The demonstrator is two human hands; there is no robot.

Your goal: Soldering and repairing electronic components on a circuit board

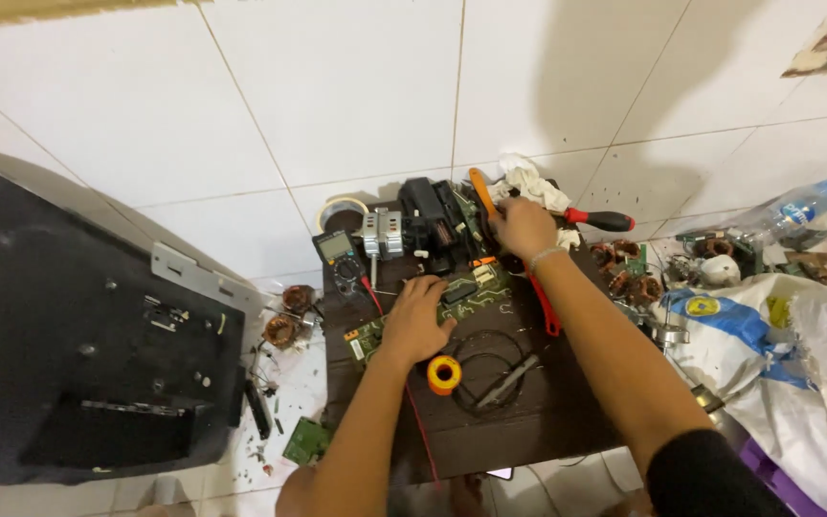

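Left hand (415, 321) flat, fingers spread, pinning green circuit board (433, 306); right hand (523, 228) closed on orange-handled tool (481, 191) at far edge (repair looks mid-way, board untouched by tool).

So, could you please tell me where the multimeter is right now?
In the head view, the multimeter lies at the upper left corner of the dark board, just left of the small motor and up-left of the left hand.
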